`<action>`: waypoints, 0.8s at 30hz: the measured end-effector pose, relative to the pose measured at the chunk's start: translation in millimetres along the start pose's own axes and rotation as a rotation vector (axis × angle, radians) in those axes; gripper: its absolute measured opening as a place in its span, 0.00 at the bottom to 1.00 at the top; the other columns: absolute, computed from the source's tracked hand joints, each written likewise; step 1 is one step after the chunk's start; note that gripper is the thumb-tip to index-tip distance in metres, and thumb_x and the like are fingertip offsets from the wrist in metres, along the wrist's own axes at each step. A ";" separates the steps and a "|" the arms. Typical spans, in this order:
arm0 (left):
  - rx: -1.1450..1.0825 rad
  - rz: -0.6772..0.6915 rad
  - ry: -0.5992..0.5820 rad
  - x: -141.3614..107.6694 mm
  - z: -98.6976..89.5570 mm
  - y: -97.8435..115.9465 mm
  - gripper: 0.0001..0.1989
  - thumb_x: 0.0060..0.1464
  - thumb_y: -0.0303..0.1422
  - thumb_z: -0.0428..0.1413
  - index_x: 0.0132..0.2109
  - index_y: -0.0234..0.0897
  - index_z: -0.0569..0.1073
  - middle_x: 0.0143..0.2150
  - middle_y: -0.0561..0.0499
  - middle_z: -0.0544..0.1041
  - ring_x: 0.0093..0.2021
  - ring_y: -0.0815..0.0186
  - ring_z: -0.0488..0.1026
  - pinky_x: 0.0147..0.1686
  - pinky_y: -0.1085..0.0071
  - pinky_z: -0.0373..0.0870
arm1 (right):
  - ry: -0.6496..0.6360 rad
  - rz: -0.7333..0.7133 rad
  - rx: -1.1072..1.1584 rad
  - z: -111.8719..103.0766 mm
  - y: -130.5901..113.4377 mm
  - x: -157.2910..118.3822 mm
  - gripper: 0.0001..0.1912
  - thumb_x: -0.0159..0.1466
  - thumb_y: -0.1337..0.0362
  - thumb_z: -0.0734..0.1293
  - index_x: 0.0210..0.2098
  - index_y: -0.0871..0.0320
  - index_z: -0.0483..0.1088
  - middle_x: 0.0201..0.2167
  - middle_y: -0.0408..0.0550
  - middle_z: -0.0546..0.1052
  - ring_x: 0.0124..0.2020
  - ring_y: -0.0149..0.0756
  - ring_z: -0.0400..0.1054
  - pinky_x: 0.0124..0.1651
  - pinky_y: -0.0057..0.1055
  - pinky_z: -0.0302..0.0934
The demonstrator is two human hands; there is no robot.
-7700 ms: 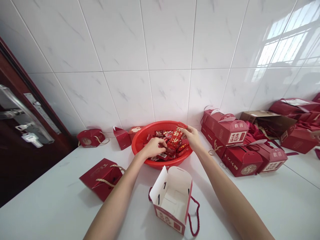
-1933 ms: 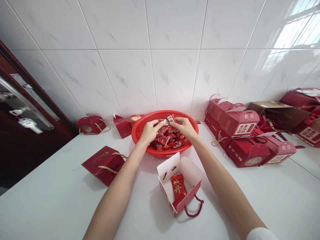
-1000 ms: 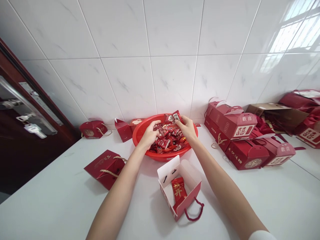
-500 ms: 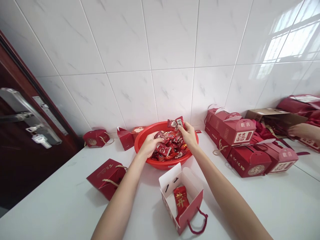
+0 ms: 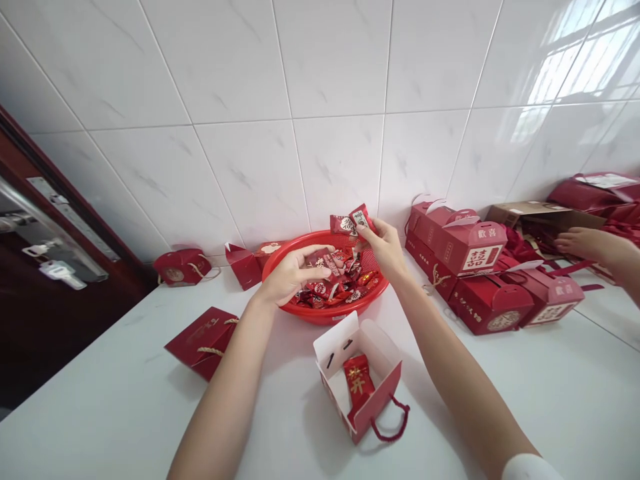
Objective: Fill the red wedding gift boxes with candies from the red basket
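My left hand (image 5: 291,275) is closed on dark red wrapped candies (image 5: 320,263) over the left part of the red basket (image 5: 320,316). Two red candy packets (image 5: 350,221) are pinched between the fingertips of my right hand (image 5: 383,243), above the basket's back right. More red-wrapped candies (image 5: 345,287) lie in the basket. In front of it stands an open red and white box (image 5: 387,393) with a dark red cord handle; a red packet (image 5: 359,383) with gold characters rests inside.
Left of my arm sits a red box (image 5: 203,340) with rope handles. Smaller red boxes (image 5: 183,267) line the wall. Stacked red boxes (image 5: 470,253) stand at right. Another person's hand (image 5: 585,243) reaches to a cardboard box (image 5: 530,210). A door is at far left.
The candies in both hands have been raised a little, and my left hand has opened up to show more of its candies. The other person's hand has moved left. The view has shifted slightly.
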State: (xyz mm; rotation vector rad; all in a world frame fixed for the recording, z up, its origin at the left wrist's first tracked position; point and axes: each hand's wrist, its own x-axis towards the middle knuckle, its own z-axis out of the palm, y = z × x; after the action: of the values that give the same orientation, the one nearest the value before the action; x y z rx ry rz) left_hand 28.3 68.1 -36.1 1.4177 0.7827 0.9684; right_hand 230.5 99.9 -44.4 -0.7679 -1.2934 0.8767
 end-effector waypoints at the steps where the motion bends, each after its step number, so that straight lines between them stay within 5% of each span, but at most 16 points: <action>1: 0.046 0.012 -0.028 -2.9 0.9 4.0 0.25 0.43 0.31 0.70 0.51 0.35 0.78 0.44 0.44 0.83 0.45 0.56 0.80 0.45 0.62 0.78 | -0.018 -0.016 -0.031 -2.0 -5.7 -0.7 0.16 0.55 0.50 0.69 0.32 0.57 0.69 0.26 0.43 0.76 0.22 0.31 0.67 0.30 0.30 0.64; 5: 0.210 0.066 -0.088 -13.7 3.8 18.3 0.25 0.46 0.35 0.68 0.53 0.35 0.79 0.44 0.44 0.83 0.47 0.52 0.80 0.50 0.57 0.76 | -0.072 -0.072 -0.181 -9.3 -23.7 -5.0 0.13 0.58 0.54 0.67 0.32 0.58 0.70 0.26 0.43 0.75 0.26 0.33 0.68 0.31 0.30 0.64; 9: 0.372 0.098 -0.021 -23.1 9.7 29.1 0.22 0.44 0.34 0.69 0.50 0.40 0.81 0.46 0.47 0.83 0.51 0.50 0.77 0.50 0.59 0.76 | -0.101 -0.115 -0.333 -12.9 -33.9 -10.0 0.12 0.61 0.56 0.65 0.32 0.59 0.72 0.24 0.42 0.73 0.24 0.32 0.65 0.31 0.30 0.60; 17: 0.516 0.156 -0.066 -34.5 26.8 31.6 0.21 0.49 0.31 0.65 0.52 0.42 0.80 0.50 0.47 0.80 0.45 0.54 0.79 0.49 0.58 0.76 | -0.243 -0.143 -0.505 -13.6 -33.2 -11.6 0.13 0.63 0.57 0.63 0.35 0.59 0.74 0.27 0.43 0.74 0.29 0.34 0.65 0.35 0.29 0.57; 21: 0.532 0.174 -0.037 -38.7 29.0 35.2 0.19 0.48 0.31 0.65 0.49 0.42 0.81 0.43 0.49 0.82 0.42 0.56 0.79 0.48 0.60 0.75 | -0.250 -0.180 -0.649 -15.7 -34.3 -11.4 0.11 0.63 0.62 0.63 0.33 0.61 0.76 0.27 0.44 0.74 0.29 0.33 0.64 0.36 0.30 0.56; 24: 0.551 0.119 -0.180 -46.4 32.0 42.9 0.17 0.48 0.32 0.64 0.48 0.43 0.82 0.37 0.51 0.82 0.38 0.57 0.78 0.41 0.63 0.76 | -0.337 -0.177 -0.567 -19.1 -47.6 -16.5 0.11 0.63 0.60 0.66 0.34 0.62 0.77 0.28 0.45 0.76 0.31 0.35 0.66 0.37 0.30 0.58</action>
State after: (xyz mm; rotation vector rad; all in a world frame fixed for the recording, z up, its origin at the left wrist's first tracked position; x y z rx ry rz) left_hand 33.8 9.0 2.5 2.0166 0.8751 0.7246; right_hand 253.9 62.8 -13.1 -0.9483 -1.9208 0.5053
